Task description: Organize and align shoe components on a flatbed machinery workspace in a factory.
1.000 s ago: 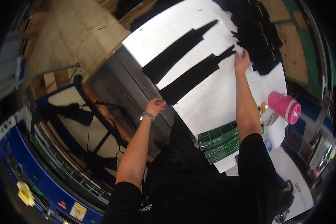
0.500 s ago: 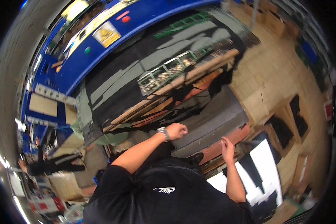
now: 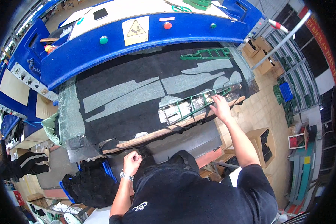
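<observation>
My right hand (image 3: 221, 109) reaches over the near edge of the work surface, thumb and fingers closed on the right part of a long green cutting die (image 3: 192, 105). The die is a narrow frame with cross-bars and lies slantwise along the near edge of a black sheet of material (image 3: 123, 84). Long strips and rounded shapes are cut out of the sheet, baring a grey-green layer (image 3: 119, 98). Close to my body, my left hand (image 3: 132, 163) is curled with nothing visible in it, near a wooden edge strip (image 3: 153, 139). A second green die (image 3: 207, 54) lies farther back.
A blue press beam (image 3: 149, 39) with a red button (image 3: 168, 25) and green buttons spans the far side. Black pieces fill a blue crate (image 3: 91, 183) at lower left. Cardboard boxes (image 3: 263, 143) stand at right. Another person's dark-clothed legs (image 3: 30, 162) show at far left.
My view has turned and levelled toward the press. My right hand has moved forward onto the near green die; my left hand has drawn back toward the lower left, still curled.
</observation>
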### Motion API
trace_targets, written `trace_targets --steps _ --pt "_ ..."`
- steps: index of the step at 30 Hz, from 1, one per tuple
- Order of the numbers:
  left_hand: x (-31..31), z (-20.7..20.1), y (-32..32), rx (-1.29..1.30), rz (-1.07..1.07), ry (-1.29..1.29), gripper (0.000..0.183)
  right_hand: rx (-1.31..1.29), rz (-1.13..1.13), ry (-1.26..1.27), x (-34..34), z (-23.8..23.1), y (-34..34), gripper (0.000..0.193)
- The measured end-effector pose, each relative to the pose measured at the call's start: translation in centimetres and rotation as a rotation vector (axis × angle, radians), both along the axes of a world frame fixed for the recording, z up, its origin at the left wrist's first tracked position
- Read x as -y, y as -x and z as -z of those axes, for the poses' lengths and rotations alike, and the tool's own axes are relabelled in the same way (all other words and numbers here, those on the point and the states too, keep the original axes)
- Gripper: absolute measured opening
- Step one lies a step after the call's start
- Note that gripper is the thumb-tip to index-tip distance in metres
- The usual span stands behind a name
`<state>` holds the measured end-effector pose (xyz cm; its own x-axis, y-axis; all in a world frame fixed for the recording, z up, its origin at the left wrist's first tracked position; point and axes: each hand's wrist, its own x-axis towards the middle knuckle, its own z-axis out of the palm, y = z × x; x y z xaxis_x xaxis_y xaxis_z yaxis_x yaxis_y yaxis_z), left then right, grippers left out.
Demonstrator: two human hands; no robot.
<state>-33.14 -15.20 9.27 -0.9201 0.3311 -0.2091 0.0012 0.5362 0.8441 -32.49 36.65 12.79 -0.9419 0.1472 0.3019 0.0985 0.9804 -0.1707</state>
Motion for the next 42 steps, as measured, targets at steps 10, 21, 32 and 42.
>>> trace_targets --steps 10,21,32,42 --pt "-7.9 -7.4 8.3 -0.086 0.209 -0.097 0.043 0.311 -0.352 -0.100 -1.7 0.3 10.4 0.013" --pt "-25.9 -13.4 15.0 -0.118 0.442 0.158 0.030 -0.116 -0.747 0.060 1.2 -4.8 9.5 0.016" --pt "-19.4 -13.3 11.1 0.501 -0.039 -0.109 0.023 -0.152 -1.082 0.471 2.0 -8.3 16.2 0.023" --pt "-11.3 -13.4 4.1 0.100 -0.561 0.107 0.028 0.232 -0.417 -0.082 -25.1 -2.9 29.5 0.100"
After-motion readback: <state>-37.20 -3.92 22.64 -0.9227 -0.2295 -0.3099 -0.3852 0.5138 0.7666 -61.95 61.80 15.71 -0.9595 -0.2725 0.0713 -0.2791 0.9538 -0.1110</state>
